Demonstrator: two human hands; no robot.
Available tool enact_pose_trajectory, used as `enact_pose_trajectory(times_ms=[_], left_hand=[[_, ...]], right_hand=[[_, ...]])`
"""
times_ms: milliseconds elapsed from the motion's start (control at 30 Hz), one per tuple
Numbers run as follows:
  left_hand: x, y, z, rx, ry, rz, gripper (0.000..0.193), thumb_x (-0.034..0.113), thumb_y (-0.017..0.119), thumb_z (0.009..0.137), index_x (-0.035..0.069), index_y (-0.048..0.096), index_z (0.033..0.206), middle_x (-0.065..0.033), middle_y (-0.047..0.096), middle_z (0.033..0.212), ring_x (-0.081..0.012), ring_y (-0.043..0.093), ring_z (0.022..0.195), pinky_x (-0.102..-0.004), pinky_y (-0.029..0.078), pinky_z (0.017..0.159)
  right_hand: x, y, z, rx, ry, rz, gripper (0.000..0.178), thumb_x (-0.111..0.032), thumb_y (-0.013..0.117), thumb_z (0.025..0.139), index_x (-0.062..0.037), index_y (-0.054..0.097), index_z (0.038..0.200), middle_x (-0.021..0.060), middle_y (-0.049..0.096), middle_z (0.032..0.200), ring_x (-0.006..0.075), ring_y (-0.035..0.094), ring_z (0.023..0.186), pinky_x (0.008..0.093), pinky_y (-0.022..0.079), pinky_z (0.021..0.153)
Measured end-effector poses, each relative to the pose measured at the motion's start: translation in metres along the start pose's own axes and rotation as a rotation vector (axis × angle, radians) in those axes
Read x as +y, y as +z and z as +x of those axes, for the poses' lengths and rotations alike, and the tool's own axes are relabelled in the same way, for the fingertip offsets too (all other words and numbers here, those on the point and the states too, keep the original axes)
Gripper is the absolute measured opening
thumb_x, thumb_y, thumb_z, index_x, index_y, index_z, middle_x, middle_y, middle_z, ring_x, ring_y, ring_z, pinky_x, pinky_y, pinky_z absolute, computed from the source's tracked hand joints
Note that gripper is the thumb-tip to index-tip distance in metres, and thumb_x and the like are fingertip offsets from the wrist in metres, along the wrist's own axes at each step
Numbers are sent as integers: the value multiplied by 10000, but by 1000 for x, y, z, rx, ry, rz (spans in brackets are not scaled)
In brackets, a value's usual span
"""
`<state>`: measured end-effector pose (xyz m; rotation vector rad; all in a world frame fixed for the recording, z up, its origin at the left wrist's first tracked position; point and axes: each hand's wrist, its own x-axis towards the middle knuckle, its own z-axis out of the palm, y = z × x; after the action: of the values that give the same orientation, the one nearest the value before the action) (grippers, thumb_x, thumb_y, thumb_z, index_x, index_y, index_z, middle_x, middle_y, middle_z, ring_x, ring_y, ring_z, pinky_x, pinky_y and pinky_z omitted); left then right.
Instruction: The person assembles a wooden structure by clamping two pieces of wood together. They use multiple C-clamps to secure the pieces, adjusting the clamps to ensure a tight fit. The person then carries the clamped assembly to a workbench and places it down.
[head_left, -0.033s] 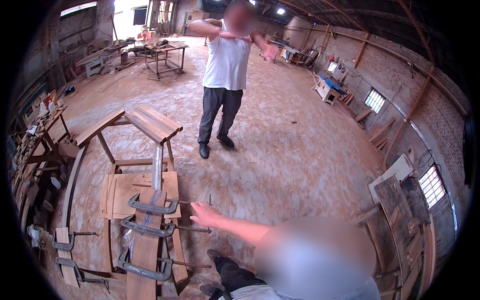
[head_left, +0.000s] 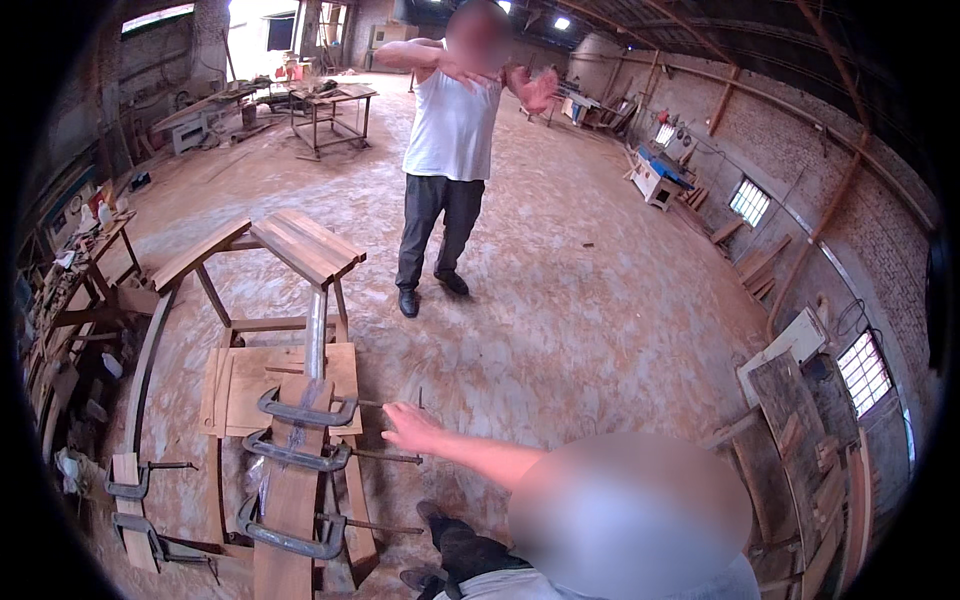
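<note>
Neither my left hand nor my right hand shows. At the lower right, a person in a pale top stretches out a hand (head_left: 412,428), fingers apart, beside the screw ends of the C-clamps; contact cannot be made out. The far clamp (head_left: 308,408), middle clamp (head_left: 297,455) and near clamp (head_left: 290,535) grip a long brown wooden board (head_left: 285,490). Another person in a white sleeveless top (head_left: 450,130) stands farther off, both hands raised in front of the chest.
Slatted wooden panels (head_left: 305,245) on legs stand beyond the clamped board. A smaller board (head_left: 132,510) with two clamps is at the left. A cluttered workbench (head_left: 95,250) lines the left side. Planks and sheets (head_left: 800,440) lean along the right wall.
The standing person's hands have shifted; the one on the picture's right has risen and spread. The other person's outstretched hand and the clamped boards have barely moved.
</note>
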<state>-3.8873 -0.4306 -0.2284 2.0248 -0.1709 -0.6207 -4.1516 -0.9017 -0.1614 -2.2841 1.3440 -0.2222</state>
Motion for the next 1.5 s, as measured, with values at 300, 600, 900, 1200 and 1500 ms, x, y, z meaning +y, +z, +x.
enact_pose_trajectory(times_ms=[300,600,900,1200,1500], left_hand=[[-12,-43,11,139,50,177,502,341,518,914,-42,496,1238,-279,522,1203,-350,521,1080,-395,410,943],[-93,-85,88,300,-338,543,609,476,549,859,-37,545,1187,-222,567,1177,-330,543,1070,-435,429,901],[-45,-9,66,192,-474,-535,512,466,458,914,84,467,1257,-64,540,1208,-211,544,1028,-370,464,801],[-22,0,69,301,-571,-469,576,531,443,899,87,462,1265,-67,548,1179,-237,569,973,-398,484,727],[7,8,68,345,-592,-197,631,553,387,909,30,470,1253,-92,574,1103,-227,588,885,-380,476,645]], right_hand=[[-22,-1,-36,-45,-52,58,561,-300,585,858,25,408,1279,218,456,1287,369,425,1207,436,370,1003],[-22,57,-76,-286,31,285,540,-281,553,854,42,449,1274,239,438,1331,341,423,1247,415,337,1047],[-3,66,-103,-231,15,281,500,-251,609,848,35,482,1238,211,533,1197,309,527,1108,375,419,945],[38,30,-27,65,134,437,432,-231,582,878,60,511,1189,164,602,1107,241,592,985,323,471,845],[60,70,-15,-244,869,1284,317,-349,467,955,-39,429,1015,122,578,879,232,599,704,415,531,624]])
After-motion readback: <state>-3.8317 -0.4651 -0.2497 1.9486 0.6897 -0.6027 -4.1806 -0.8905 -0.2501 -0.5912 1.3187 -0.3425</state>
